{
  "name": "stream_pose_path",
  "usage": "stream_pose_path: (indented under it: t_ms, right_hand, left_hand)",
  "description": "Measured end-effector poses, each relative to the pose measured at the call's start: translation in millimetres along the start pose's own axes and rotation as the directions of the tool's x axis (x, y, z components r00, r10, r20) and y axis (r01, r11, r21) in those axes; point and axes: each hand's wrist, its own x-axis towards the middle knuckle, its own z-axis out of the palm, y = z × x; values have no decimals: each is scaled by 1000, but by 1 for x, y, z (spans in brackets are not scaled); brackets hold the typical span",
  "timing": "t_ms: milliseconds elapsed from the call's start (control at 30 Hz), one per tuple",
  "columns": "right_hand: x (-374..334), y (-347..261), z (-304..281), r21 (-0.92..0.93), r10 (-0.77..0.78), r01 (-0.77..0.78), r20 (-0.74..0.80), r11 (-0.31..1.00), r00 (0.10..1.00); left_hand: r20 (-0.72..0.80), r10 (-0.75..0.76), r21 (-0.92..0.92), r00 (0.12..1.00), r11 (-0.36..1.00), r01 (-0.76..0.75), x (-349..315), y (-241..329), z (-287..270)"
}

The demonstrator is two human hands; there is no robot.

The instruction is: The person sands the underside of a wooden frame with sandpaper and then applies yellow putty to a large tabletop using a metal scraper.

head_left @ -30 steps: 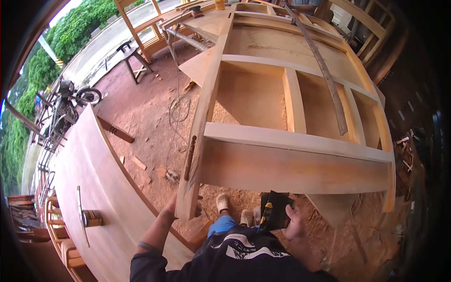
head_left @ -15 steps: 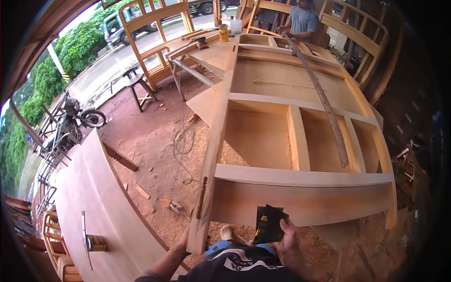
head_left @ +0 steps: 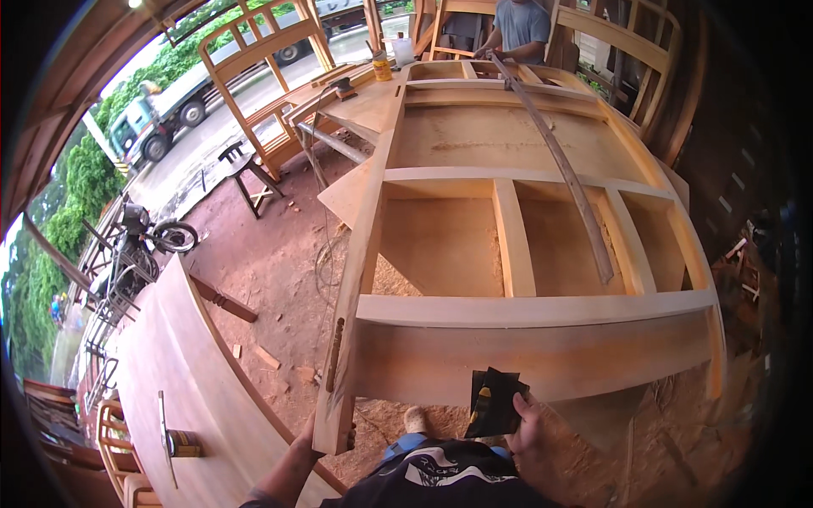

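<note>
A large wooden frame (head_left: 542,310) with several compartments lies before me. My left hand (head_left: 306,442) is closed around the near end of its left post (head_left: 332,419), which has a slot cut in it. Part of that hand is hidden behind the wood. My right hand (head_left: 527,425) holds black sandpaper sheets (head_left: 498,405) with yellow marks, pinched at their right edge. The sheets hang in front of the frame's near curved panel (head_left: 533,360), apart from my left hand. I cannot tell whether they touch the panel.
A long stick (head_left: 563,169) lies across the frame, its far end near a co-worker (head_left: 521,34). A curved panel (head_left: 190,372) at left bears a can (head_left: 184,443) and a thin strip (head_left: 165,440). A stool (head_left: 252,182) and motorbike (head_left: 140,245) stand farther off. Wood scraps litter the floor.
The view has shifted slightly, so the frame sits farther left in the picture. My hands keep their holds. On the road the truck has moved left, showing more of its length.
</note>
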Motion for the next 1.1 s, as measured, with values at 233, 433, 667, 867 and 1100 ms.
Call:
stream_pose_path:
  t_ms: [233, 433, 667, 867, 1100]
  right_hand:
    - [-1, -1, 2, 6, 30, -30, -6, 1000, 1000]
    - [3, 7, -5, 0, 74, -74, 57, 997, 996]
    - [1, 7, 0, -101, -35, 47, 121, 994, 992]
    - [-3, -12, -45, -292, 136, -107, 78, 950, 988]
    - [5, -16, -23, -519, 152, -73, 110, 852, 982]
  left_hand:
    - [-16, 83, 14, 996, 996, -83, 4, -14, 6]
    - [-89, 61, 73, 994, 996, -55, 31, -40, -11]
    - [183, 141, -73, 973, 989, -129, 42, -73, 4]
    - [131, 278, 103, 951, 951, -292, 69, -111, 36]
    - [88, 378, 162, 922, 907, -388, 77, -111, 43]
